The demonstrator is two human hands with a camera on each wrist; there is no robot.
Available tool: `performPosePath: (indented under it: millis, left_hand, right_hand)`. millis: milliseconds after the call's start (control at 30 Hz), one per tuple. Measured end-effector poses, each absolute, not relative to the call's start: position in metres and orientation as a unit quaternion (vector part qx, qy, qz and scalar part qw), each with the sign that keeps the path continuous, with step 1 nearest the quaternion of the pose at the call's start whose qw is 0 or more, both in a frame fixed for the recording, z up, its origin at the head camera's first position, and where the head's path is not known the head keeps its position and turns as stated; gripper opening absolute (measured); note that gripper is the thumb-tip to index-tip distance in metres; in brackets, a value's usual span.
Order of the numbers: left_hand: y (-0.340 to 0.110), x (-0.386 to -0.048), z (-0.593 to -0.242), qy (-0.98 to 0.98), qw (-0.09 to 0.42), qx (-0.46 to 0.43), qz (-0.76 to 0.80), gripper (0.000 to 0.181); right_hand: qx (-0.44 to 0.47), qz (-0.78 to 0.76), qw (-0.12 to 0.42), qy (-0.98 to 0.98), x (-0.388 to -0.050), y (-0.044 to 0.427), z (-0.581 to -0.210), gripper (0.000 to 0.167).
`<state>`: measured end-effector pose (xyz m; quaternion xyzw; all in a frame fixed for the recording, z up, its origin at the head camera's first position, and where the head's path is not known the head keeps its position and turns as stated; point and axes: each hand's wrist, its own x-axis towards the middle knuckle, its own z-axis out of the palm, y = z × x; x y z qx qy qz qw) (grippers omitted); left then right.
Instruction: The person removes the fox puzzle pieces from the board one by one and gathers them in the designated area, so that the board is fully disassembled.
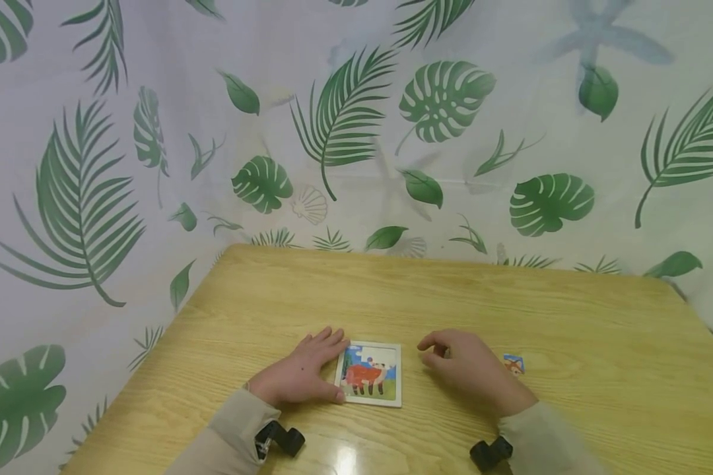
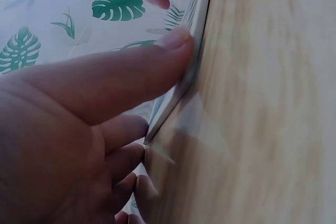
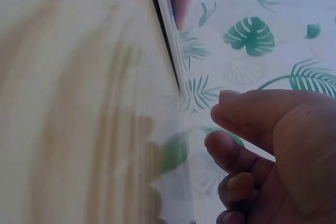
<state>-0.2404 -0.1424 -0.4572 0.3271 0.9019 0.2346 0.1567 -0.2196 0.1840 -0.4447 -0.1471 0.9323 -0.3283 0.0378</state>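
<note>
Beige puffy sleeves [image 1: 226, 439], cut off at btm of frame, w/ black wrist cams [image 1: 294, 441]. Square white-framed picture puzzle [image 1: 368, 379] at btm ctr on yellow wood-grain table [image 1: 606, 336]: red animal, dark legs, blue/green bkgd, pale patch upper R. L hand [image 1: 303, 373] spread wide, touching its left edge. R hand [image 1: 469, 366]: thumb & index slightly parted, nothing visible held. Small blue-orange pc [image 1: 513, 364], btm R, detail unclear. Wrist views: puzzle edge-on, pic unreadable.
</note>
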Motion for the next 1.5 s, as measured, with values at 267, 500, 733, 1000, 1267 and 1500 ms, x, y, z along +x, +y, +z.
performPosePath:
  millis: [267, 500, 733, 1000, 1267, 1500]
  left_hand:
    - [-0.139, -0.239, -0.456, 0.913, 0.141, 0.319, 0.211, 0.095]
    - [-0.138, -0.240, -0.457, 0.912, 0.145, 0.320, 0.213, 0.095]
    - [-0.135, -0.239, -0.455, 0.910, 0.143, 0.325, 0.216, 0.095]
    - [-0.137, -0.240, -0.457, 0.907, 0.148, 0.324, 0.226, 0.096]
    - [-0.136, -0.240, -0.456, 0.906, 0.145, 0.318, 0.238, 0.097]
    - [-0.141, -0.239, -0.458, 0.904, 0.153, 0.315, 0.247, 0.101]
  right_hand:
    - [-0.155, -0.337, 0.063, 0.927, -0.227, 0.141, -0.443, 0.014]
    - [-0.183, -0.331, 0.077, 0.922, -0.237, 0.115, -0.449, 0.020]
    - [-0.193, -0.333, 0.083, 0.919, -0.240, 0.101, -0.448, 0.032]
    - [-0.204, -0.307, 0.076, 0.927, -0.241, 0.095, -0.454, 0.038]
    - [-0.198, -0.284, 0.061, 0.936, -0.240, 0.094, -0.455, 0.038]
    - [-0.195, -0.254, 0.036, 0.947, -0.240, 0.081, -0.459, 0.030]
